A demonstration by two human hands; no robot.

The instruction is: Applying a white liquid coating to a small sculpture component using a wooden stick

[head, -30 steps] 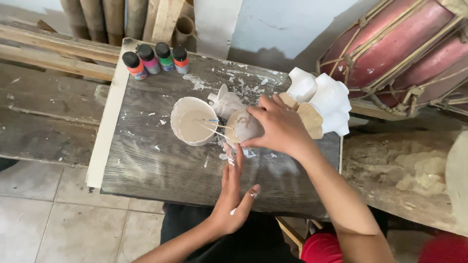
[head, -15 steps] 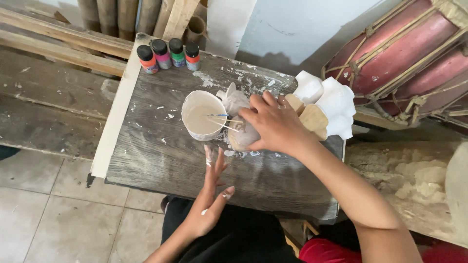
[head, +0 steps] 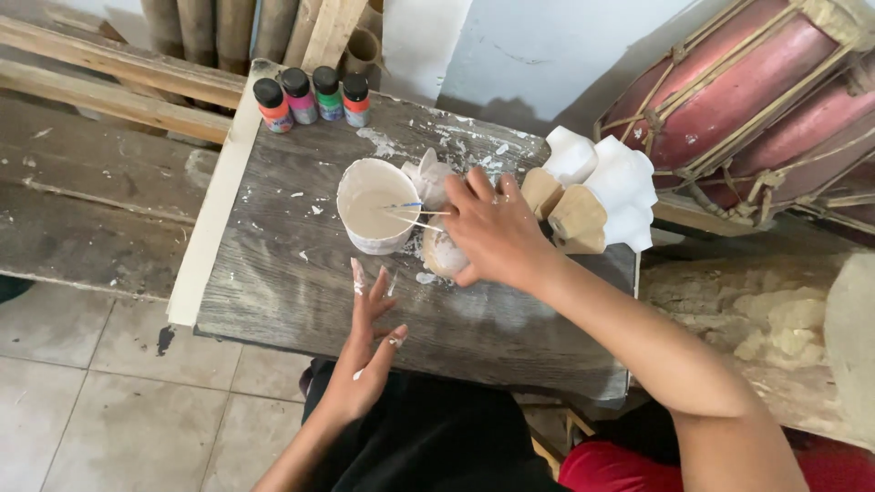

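Note:
My right hand is closed over a small rounded, white-smeared object resting on the grey wooden board. Just left of it stands a white cup of pale paint with thin brushes lying across its rim. My left hand hovers at the board's near edge with fingers spread and white paint on the fingertips; it holds nothing. A crumpled white rag lies behind the cup.
Four small paint bottles with black caps line the board's far left corner. White-painted wooden carved pieces stand at the right. Red drums lie beyond. Planks and tiled floor are left.
My left hand has drawn back from beside the rounded object to the board's near edge. The right hand stays pressed over the object. The view has shifted slightly.

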